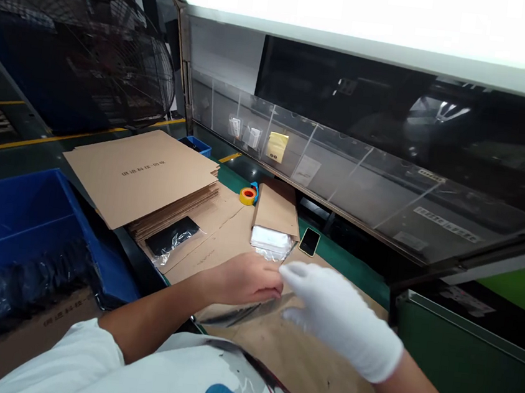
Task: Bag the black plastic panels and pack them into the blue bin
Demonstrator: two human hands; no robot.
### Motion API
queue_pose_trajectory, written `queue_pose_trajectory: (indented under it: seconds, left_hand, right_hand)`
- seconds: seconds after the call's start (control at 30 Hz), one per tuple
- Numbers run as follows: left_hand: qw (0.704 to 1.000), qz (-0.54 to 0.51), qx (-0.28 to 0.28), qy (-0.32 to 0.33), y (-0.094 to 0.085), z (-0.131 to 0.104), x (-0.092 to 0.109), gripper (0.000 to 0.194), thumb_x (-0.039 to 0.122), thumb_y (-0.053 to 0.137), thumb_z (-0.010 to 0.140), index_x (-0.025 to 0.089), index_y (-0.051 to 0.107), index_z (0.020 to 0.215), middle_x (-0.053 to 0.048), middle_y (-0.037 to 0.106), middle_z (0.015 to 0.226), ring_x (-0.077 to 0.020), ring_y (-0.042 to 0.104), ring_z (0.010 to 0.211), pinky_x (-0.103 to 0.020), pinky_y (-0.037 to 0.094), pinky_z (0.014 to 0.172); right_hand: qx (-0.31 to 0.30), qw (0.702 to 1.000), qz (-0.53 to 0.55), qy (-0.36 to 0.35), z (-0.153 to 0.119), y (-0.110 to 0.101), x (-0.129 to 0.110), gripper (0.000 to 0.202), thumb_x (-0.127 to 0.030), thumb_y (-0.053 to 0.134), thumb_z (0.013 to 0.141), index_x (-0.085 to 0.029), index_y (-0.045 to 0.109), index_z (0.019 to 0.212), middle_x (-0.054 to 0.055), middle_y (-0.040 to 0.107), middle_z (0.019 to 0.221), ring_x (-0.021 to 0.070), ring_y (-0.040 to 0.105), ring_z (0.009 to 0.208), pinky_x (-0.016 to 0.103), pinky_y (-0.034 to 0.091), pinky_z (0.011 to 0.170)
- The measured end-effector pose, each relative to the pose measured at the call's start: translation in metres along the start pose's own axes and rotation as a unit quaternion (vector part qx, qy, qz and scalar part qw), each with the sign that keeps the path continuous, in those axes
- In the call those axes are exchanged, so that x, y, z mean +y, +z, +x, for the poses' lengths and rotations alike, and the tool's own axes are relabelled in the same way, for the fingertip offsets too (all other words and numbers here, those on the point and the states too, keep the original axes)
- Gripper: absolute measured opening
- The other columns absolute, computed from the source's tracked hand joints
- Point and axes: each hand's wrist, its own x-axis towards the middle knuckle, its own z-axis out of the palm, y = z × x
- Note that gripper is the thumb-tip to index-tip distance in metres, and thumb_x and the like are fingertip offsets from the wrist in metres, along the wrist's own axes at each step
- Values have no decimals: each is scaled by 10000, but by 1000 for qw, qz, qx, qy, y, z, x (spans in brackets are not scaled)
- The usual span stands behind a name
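Observation:
My bare left hand [251,281] is over the middle of the work surface, its fingers curled together. A clear plastic bag [243,314] with a dark streak comes out from under these fingers; the exact grip is hidden. My right hand [329,313], in a white glove, is just to the right, its fingertips close to the left hand. Its thumb stands apart from the fingers, and nothing shows between them. Beyond the hands, an open cardboard box [277,207] lies with white plastic-wrapped packs [271,240] at its near end.
Left of my hands are a stack of flat cardboard [145,172], a dark bagged item [172,237] and a blue bin [76,227] with dark bagged pieces. A roll of yellow tape [247,196] and a phone [309,242] flank the box. Clear compartments [340,167] run behind.

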Motion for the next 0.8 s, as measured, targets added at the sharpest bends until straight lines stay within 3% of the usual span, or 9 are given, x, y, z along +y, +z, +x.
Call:
queue_pose_trajectory:
  seconds: [0.03,0.1,0.2,0.3,0.37,0.47,0.53,0.67,0.8]
  left_hand:
    - [999,30,-6,11,4,-3,0,214,301,489,957,183,640,860,-22,679,839,-163,595,772,-282,415,691]
    - [997,74,-19,17,13,-9,-1,237,329,494,955,181,633,833,-24,677,808,-167,586,741,-298,413,682]
    - [995,102,5,-15,23,-28,-6,225,329,511,944,185,623,812,-22,678,802,-171,587,748,-315,427,734]
    - [985,86,110,-100,27,-66,-12,152,303,532,931,194,630,890,-30,694,929,-179,607,863,-357,412,902]
    - [965,51,176,-187,30,-100,-11,131,267,518,932,196,627,938,-42,689,993,-174,609,920,-359,401,944]
    - [925,10,211,-317,43,-154,-3,135,210,489,923,191,622,904,-47,680,943,-168,607,887,-318,442,836]
    - [903,-11,203,-380,56,-184,7,120,184,497,898,191,615,876,-43,672,902,-170,605,858,-305,450,779]
    - [868,-50,175,-462,79,-220,27,94,131,550,835,203,607,860,-20,673,897,-165,611,836,-288,455,759]
    - [843,-58,155,-512,93,-244,39,123,108,588,800,214,608,859,-7,683,915,-164,631,845,-272,468,761]
  right_hand:
    - [-83,995,-45,6,11,16,-2,116,-264,660,764,-186,696,841,109,699,831,251,650,716,340,457,645]
    - [-196,978,-75,19,27,53,-1,101,-169,614,746,-158,655,653,127,679,694,267,642,640,341,420,601]
    - [-201,979,-11,15,41,99,14,108,-203,639,721,-162,629,622,116,676,693,254,623,651,327,389,600]
    - [-172,970,171,23,62,126,33,203,-269,625,767,-179,576,593,38,624,642,172,562,617,278,363,581]
    - [-166,902,388,93,88,144,34,315,-335,667,754,-184,505,530,-14,523,516,120,469,502,253,318,510]
    - [-184,751,608,180,139,185,6,394,-488,758,656,-187,517,572,-44,485,466,92,408,423,238,310,449]
    - [-197,706,654,186,176,220,-30,397,-527,762,650,-185,565,696,-13,581,573,106,495,479,239,392,483]
    - [-192,625,720,234,242,289,-105,323,-405,785,693,-200,551,782,9,639,702,136,623,618,258,506,592]
    - [-164,576,742,301,285,340,-147,211,-359,642,868,-174,560,810,-33,596,678,110,615,607,263,531,607]
